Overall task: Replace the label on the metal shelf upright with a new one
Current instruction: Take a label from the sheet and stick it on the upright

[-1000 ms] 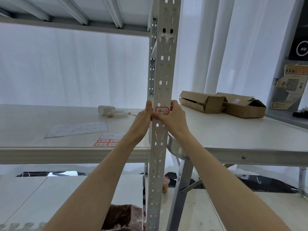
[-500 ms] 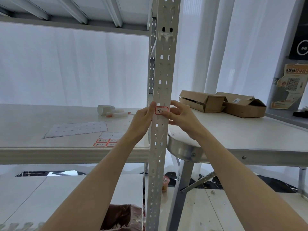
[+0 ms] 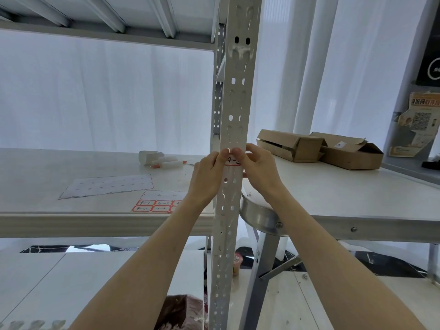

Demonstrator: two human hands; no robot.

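A white label with a red border, hand-marked "4-2", lies flat on the front face of the pale grey steel upright, a little above shelf level. Its top edge is hidden under the thumbs of the left hand and right hand, which press it to the metal. The upright stands vertical, punched with paired slots and holes along its length. A sheet of matching labels, marked 4-1 and 4-2, lies flat on the shelf to the left.
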